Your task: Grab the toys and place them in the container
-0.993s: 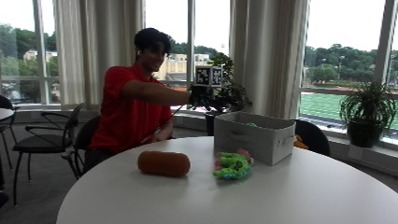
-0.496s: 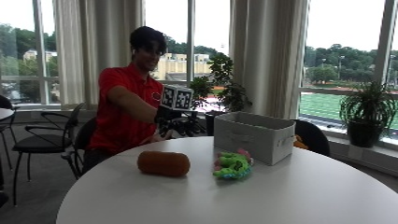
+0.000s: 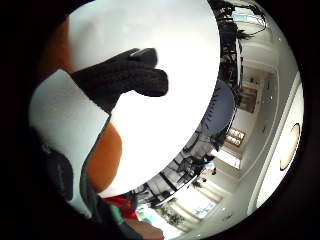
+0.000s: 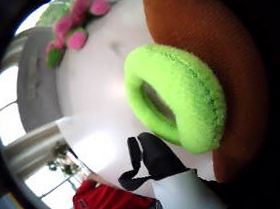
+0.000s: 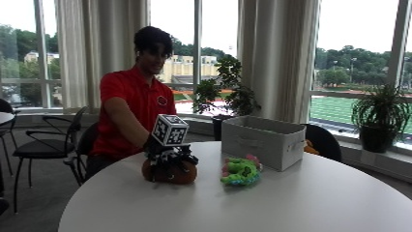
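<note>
At centre-left of the outside view, the gloved right hand [image 5: 169, 157] sits on the brown plush toy [image 5: 170, 172] on the white round table [image 5: 257, 203]; whether its fingers grip cannot be told. The green and pink toy [image 5: 241, 171] lies just beside the grey container [image 5: 262, 141], with bare tabletop toward the near edge.

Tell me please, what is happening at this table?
A person in a red shirt is tidying toys into a container. The gloved right hand is down on the brown plush toy on the white table, but whether its grip has closed cannot be seen. The thumb side palm view shows a green ring on that toy. A green and pink toy lies beside the grey container. Both toys are not yet inside.
</note>
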Motion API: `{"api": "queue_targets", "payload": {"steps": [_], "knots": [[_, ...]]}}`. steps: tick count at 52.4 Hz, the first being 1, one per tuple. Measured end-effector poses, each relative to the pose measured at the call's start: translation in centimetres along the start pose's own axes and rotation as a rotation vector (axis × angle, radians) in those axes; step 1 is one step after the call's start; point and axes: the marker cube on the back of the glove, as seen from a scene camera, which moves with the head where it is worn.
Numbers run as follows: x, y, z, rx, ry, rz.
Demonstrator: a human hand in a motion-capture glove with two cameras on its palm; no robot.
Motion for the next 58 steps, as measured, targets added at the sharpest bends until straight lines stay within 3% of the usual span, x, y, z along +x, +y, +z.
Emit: {"api": "queue_targets", "payload": {"steps": [23,34,44,58], "knots": [[0.0,-0.4,0.5,0.006,-0.064,-0.019],[-0.5,-0.2,0.2,0.18,-0.043,0.033],[-0.9,0.0,-1.1,0.207,-0.016,0.02],[-2.7,1.1,-8.6,0.253,-0.1,0.029]]}}
